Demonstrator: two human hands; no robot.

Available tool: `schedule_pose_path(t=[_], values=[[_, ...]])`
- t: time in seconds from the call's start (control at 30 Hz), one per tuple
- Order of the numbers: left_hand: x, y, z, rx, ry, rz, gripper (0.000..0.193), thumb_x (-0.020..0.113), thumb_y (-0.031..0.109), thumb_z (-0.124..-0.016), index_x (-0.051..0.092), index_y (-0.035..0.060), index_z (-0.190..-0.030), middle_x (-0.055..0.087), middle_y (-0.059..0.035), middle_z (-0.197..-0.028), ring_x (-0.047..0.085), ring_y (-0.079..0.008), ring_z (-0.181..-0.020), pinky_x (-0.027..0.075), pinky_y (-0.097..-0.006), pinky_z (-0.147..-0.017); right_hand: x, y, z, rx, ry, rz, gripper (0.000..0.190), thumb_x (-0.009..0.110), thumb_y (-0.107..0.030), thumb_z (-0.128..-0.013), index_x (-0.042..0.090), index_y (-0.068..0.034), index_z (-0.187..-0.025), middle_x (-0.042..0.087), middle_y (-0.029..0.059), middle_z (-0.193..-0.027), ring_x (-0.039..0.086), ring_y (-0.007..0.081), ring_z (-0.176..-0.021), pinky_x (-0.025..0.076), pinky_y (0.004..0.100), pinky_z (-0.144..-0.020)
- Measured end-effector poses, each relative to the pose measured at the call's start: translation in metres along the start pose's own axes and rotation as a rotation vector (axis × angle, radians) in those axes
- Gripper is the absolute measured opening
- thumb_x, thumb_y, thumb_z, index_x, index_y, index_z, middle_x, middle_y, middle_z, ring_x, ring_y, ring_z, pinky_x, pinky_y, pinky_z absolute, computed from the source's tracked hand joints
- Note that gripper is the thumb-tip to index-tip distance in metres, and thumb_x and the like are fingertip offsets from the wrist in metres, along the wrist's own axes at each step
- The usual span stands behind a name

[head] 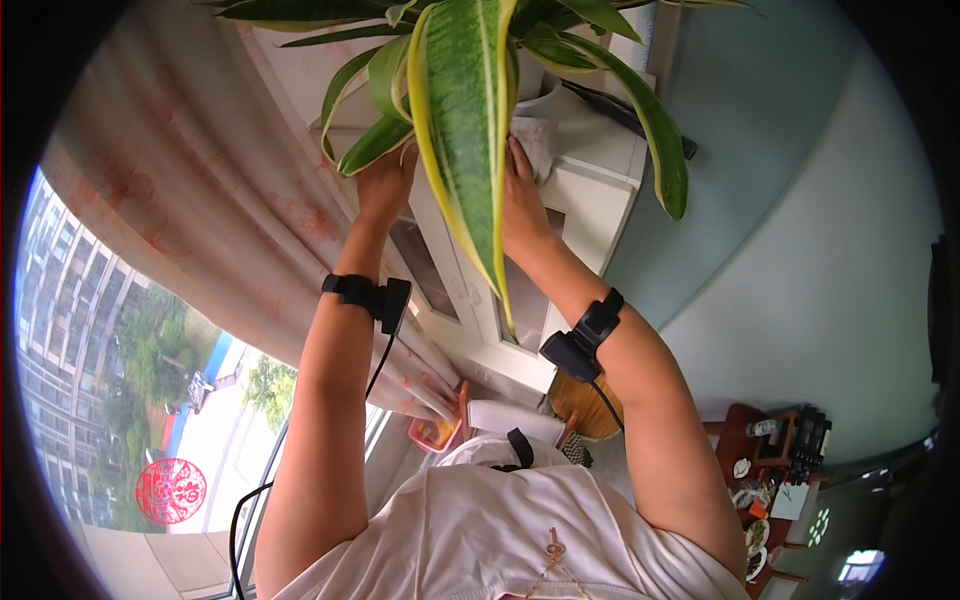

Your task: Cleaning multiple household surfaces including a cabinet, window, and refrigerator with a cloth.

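A potted plant with long green, yellow-edged leaves (465, 127) fills the upper middle, in front of a white cabinet (592, 202). Beneath a leaf on the left is my left hand (385, 184), its fingers partly hidden; whether it holds anything does not show. My right hand (521, 191) is just right of the broad central leaf, its fingers against a pale cloth (534, 142) on the cabinet top. That leaf covers part of the hand, so its grip is unclear. Part of a white pot (534, 79) shows behind the leaves. Both forearms wear black strapped devices with cables.
A pink-patterned curtain (202, 165) and a window are at left. A dark stick-like object (622, 112) lies on the cabinet top. Below stand a round wooden stool (589, 405), a chair (517, 420) and a pink basket (435, 433). A cluttered wooden table (739, 435) is at lower right.
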State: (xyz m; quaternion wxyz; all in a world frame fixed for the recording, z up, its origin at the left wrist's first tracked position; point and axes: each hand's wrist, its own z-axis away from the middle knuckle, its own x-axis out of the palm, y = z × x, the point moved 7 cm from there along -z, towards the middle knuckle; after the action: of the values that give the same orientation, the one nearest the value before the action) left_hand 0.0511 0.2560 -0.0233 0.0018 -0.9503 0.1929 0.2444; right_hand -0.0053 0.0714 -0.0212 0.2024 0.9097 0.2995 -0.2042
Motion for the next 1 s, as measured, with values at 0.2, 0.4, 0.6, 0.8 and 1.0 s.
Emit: schedule_pose_path(t=[0.2,0.4,0.6,0.8,1.0], values=[[0.003,-0.028,0.007,-0.033,-0.085,-0.023,0.036,0.057,0.033,-0.096,0.064,0.0125,-0.125,0.061,-0.0157,-0.126,0.054,-0.0384,-0.117,0.041,-0.0491,-0.100,-0.024,0.009,0.023,-0.027,0.002,-0.161,0.033,0.054,-0.014,-0.086,0.064,-0.022,-0.117,0.055,0.0077,-0.128,0.047,0.0351,-0.126,0.033,0.0503,-0.111],[0.002,-0.012,0.004,-0.325,-0.036,0.377,0.035,0.067,0.025,-0.088,0.064,0.0102,-0.120,0.061,-0.0160,-0.120,0.055,-0.0374,-0.113,0.043,-0.0484,-0.097,-0.048,0.036,0.056,0.073,0.057,0.016,0.040,0.055,-0.014,-0.086,0.060,-0.026,-0.124,0.054,0.0075,-0.128,0.048,0.0344,-0.123,0.036,0.0513,-0.108],[0.008,-0.012,0.003,-0.023,0.026,-0.024,0.034,0.068,0.023,-0.087,0.064,0.0079,-0.118,0.059,-0.0161,-0.126,0.054,-0.0371,-0.118,0.046,-0.0460,-0.098,0.005,0.035,0.039,0.303,-0.103,-0.426,0.039,0.054,-0.016,-0.088,0.056,-0.023,-0.127,0.054,0.0095,-0.127,0.048,0.0354,-0.123,0.037,0.0530,-0.105],[0.020,-0.028,0.000,-0.233,-0.144,0.048,0.060,0.070,0.043,-0.084,0.054,0.0103,-0.131,0.057,-0.0137,-0.131,0.047,-0.0363,-0.127,0.026,-0.0589,-0.108,0.017,-0.003,0.009,-0.055,-0.057,0.089,0.044,0.054,-0.020,-0.086,0.060,0.001,-0.123,0.054,0.0206,-0.124,0.047,0.0402,-0.121,0.037,0.0551,-0.106],[0.023,0.047,-0.046,-0.402,-0.470,0.999,0.053,0.069,0.038,-0.085,0.056,0.0111,-0.129,0.061,-0.0135,-0.121,0.060,-0.0356,-0.110,0.046,-0.0457,-0.092,0.020,-0.001,0.009,-0.044,-0.156,0.049,0.049,0.052,-0.023,-0.087,0.057,0.002,-0.129,0.053,0.0224,-0.129,0.043,0.0413,-0.126,0.033,0.0544,-0.109]])
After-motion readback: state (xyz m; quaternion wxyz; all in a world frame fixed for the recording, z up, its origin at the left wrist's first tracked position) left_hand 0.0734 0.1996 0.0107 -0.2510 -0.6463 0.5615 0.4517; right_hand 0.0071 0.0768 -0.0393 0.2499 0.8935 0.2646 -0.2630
